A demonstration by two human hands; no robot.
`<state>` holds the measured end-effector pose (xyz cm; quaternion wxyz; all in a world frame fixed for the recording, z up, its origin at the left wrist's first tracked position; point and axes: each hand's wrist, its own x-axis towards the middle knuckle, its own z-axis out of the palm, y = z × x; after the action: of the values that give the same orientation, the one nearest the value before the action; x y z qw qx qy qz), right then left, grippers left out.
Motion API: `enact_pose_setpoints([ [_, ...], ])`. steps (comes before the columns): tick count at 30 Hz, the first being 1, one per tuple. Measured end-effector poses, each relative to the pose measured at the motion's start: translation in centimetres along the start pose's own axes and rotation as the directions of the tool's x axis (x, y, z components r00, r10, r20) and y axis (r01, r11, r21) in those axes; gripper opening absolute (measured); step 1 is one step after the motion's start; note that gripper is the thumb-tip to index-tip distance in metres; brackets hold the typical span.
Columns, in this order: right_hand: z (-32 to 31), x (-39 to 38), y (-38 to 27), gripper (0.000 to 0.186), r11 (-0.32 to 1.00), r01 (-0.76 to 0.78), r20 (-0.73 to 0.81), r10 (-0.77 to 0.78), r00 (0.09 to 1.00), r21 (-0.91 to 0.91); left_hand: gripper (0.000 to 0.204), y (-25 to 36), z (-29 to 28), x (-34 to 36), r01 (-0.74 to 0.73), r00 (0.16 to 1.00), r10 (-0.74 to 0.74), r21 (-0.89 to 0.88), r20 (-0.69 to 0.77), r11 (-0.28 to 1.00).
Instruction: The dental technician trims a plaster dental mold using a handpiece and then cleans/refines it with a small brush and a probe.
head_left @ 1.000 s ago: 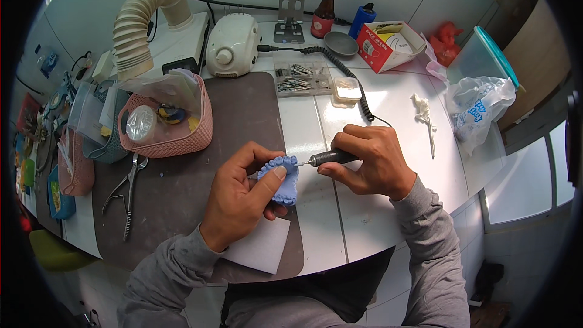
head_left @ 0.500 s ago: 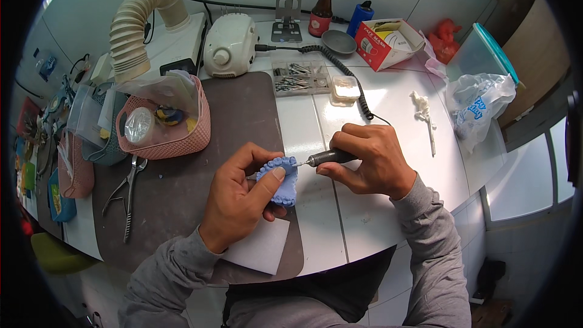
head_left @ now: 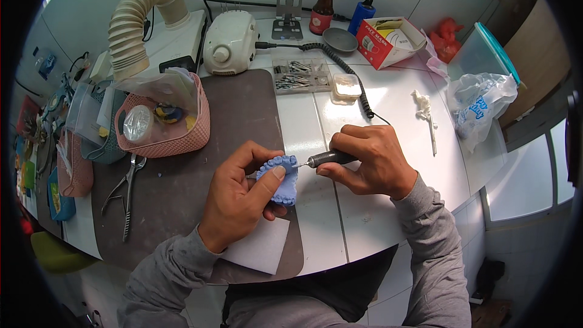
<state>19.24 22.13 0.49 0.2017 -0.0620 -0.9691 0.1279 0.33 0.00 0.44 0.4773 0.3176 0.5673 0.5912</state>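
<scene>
My left hand (head_left: 240, 197) grips a blue dental cast (head_left: 285, 187), its row of teeth along the curved edge, with the thumb pressed on its face. In my right hand (head_left: 373, 161) is a dark rotary handpiece (head_left: 331, 158), held like a pen and pointing left. Its thin metal bit reaches the cast's upper right edge; whether it touches is too small to tell. Under the left hand lies a white sheet (head_left: 258, 249) on the dark grey mat (head_left: 243, 109).
A pink basket (head_left: 164, 149), pliers (head_left: 129, 194) and a ribbed extraction hose (head_left: 124, 30) stand to the left. Behind are a white control unit (head_left: 231, 42), a box of bits (head_left: 300, 77), a coiled cord (head_left: 346, 67) and a red mask box (head_left: 379, 48). A plastic bag (head_left: 480, 106) lies right.
Both hands, the cast and the handpiece stay in nearly the same place. The view has shifted very slightly.
</scene>
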Motion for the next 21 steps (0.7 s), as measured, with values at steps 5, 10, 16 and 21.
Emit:
enact_pose_setpoints([
  [5, -0.07, 0.13, 0.00, 0.049, 1.000, -0.002, 0.000, 0.002, 1.000, -0.002, 0.026, -0.09, -0.07, -0.06, -0.011, 1.000, 0.011, -0.004, -0.001, 1.000],
  [10, -0.07, 0.01, -0.05, 0.049, 1.000, -0.017, 0.002, 0.017, 1.000, 0.003, 0.027, -0.09, -0.01, -0.02, -0.017, 1.000, 0.017, 0.006, 0.002, 1.000],
  [16, -0.31, 0.17, -0.18, 0.052, 1.000, 0.009, 0.019, -0.009, 1.000, 0.014, 0.027, -0.04, -0.12, 0.05, -0.024, 1.000, 0.024, 0.011, 0.004, 1.000],
  [21, -0.16, 0.16, 0.14, 0.049, 1.000, -0.013, -0.003, 0.014, 1.000, 0.015, 0.027, -0.01, -0.11, 0.22, -0.028, 1.000, 0.028, 0.009, 0.002, 1.000],
])
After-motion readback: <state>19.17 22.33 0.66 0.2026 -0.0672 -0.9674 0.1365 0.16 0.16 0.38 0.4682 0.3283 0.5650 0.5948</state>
